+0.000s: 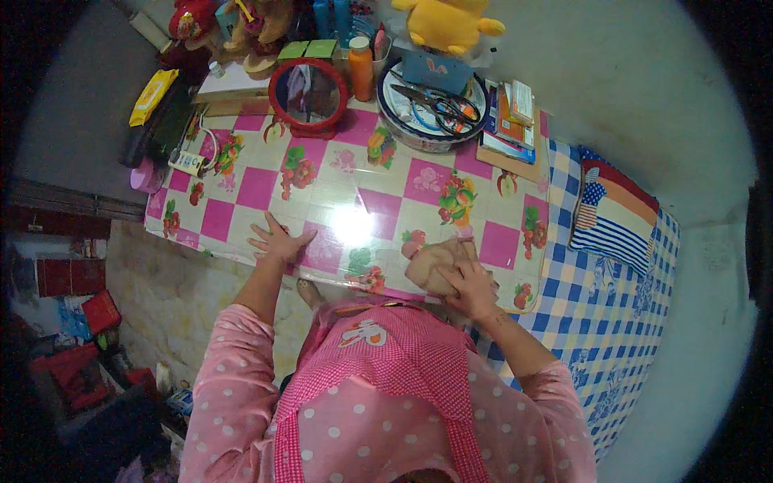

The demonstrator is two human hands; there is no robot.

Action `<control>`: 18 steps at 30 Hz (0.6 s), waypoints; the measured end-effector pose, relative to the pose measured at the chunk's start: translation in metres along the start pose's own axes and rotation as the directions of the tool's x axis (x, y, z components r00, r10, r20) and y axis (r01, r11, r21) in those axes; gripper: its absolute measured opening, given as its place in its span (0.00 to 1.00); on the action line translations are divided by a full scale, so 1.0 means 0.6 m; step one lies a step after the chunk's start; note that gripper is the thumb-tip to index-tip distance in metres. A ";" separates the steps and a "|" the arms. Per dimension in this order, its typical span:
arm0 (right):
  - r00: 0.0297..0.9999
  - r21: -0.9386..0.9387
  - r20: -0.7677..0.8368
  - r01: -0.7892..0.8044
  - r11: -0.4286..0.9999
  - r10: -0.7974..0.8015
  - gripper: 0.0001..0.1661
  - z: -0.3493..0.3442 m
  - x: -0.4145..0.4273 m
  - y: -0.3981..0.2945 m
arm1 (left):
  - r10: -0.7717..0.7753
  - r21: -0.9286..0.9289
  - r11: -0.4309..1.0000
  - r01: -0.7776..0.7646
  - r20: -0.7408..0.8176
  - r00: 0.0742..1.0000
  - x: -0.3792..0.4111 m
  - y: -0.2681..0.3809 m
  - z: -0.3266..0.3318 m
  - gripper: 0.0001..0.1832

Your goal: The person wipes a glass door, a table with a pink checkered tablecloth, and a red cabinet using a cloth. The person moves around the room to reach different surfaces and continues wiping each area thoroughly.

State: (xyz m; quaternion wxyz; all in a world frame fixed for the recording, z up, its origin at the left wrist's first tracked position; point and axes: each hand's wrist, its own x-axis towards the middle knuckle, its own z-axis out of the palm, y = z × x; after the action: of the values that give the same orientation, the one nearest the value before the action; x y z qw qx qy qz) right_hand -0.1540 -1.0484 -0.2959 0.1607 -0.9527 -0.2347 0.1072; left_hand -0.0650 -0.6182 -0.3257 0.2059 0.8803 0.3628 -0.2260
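Note:
On the right half of the table near its front edge, my right hand (pixel 473 288) presses on a tan cloth (pixel 432 265), bunched under and beside the fingers. My left hand (pixel 279 243) rests with fingers spread at the front edge, left of the middle, and holds nothing. Beneath both lies a shiny tablecloth (pixel 314 208) with pink and cream squares and printed fruit. A bright glare covers part of its middle.
Along the back stand a red-framed mirror (pixel 308 96), an orange bottle (pixel 360 69), a round container (pixel 432 140) with scissors (pixel 438 105) on top, and stacked books (pixel 510 130). A power strip (pixel 187 162) lies at left. A bed (pixel 604 314) adjoins the right side.

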 end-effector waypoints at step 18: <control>0.988 -0.093 -0.069 0.134 0.987 -0.140 0.41 -0.016 0.157 -0.029 | -0.006 0.031 1.000 0.006 -0.009 1.000 -0.003 0.003 0.002 0.79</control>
State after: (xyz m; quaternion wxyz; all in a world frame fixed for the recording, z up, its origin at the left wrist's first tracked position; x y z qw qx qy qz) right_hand -0.0766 -0.9910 -0.2932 0.1345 -0.9438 -0.2978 0.0492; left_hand -0.0650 -0.6209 -0.3251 0.1900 0.8833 0.3627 -0.2284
